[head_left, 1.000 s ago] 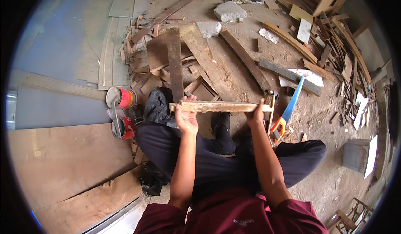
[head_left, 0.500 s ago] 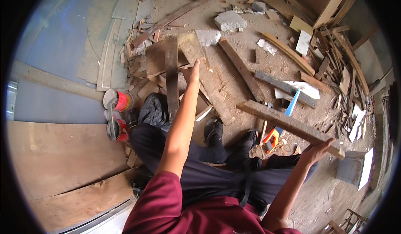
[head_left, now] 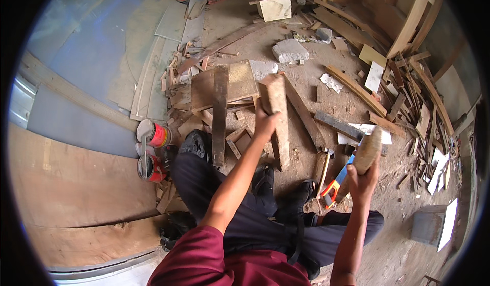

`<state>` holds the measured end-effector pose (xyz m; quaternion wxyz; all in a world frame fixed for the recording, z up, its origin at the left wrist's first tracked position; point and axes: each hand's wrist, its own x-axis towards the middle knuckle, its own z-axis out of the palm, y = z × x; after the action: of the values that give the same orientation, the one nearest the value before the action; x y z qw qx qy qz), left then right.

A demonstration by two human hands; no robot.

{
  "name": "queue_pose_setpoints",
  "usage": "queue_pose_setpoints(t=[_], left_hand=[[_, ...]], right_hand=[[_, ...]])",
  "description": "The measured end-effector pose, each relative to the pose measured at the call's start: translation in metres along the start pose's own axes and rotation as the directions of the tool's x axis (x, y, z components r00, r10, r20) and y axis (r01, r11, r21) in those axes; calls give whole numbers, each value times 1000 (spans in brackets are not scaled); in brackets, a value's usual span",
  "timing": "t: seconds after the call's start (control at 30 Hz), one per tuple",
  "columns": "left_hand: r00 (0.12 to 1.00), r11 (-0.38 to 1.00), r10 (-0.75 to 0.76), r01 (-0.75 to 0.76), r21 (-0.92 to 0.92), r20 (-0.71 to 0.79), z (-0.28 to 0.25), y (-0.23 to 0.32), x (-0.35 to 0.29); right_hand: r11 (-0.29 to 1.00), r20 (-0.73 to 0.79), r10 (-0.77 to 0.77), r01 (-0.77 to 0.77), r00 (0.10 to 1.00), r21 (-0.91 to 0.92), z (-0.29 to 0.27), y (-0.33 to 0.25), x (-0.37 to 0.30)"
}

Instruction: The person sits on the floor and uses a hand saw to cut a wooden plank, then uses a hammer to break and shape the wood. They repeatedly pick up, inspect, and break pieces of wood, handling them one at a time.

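Observation:
My left hand (head_left: 267, 123) is closed around a thick wooden beam (head_left: 280, 128), tilted up with its far end raised off the floor. In my right hand (head_left: 364, 180) is another wooden beam (head_left: 370, 151), seen nearly end-on and held above the handsaw. This handsaw (head_left: 333, 188) has a blue blade and an orange-yellow handle; it lies in front of my right knee. Beside it is a hammer (head_left: 325, 167), its head away from me. Left of my left hand, a dark plank (head_left: 220, 107) leans against a board (head_left: 203, 88).
Two paint cans (head_left: 160, 135) (head_left: 157, 168) stand left of my knee. Several planks and a dark timber (head_left: 343, 126) lie ahead, with a concrete chunk (head_left: 290, 51) beyond. Scrap wood (head_left: 400, 100) is heaped at right, near a grey box (head_left: 427, 225).
My left hand has shifted right, gripping and raising the beam it touched before. My right hand has moved up and left, swinging its beam from lying crosswise to pointing away.

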<state>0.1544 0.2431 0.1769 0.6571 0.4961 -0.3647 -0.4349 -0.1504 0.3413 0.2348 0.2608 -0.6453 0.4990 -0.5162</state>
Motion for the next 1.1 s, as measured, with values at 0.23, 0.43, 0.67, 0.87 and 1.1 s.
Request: queue_pose_setpoints(t=[0.23,0.43,0.67,0.87,1.1], left_hand=[[949,974,213,-225,27,232,28,46,-50],[926,959,259,-280,39,276,15,44,-52],[937,911,316,-344,227,150,39,58,-80],[916,863,371,-401,308,152,46,48,-88],[932,903,328,-357,239,152,44,52,-86]], right_hand=[[922,210,-229,281,951,-266,10,-76,44],[915,465,-83,252,881,-314,15,-104,62],[765,575,-77,418,815,-489,8,-137,68],[634,678,3,523,735,-569,22,-131,75],[649,714,-3,545,700,-531,30,-136,84]])
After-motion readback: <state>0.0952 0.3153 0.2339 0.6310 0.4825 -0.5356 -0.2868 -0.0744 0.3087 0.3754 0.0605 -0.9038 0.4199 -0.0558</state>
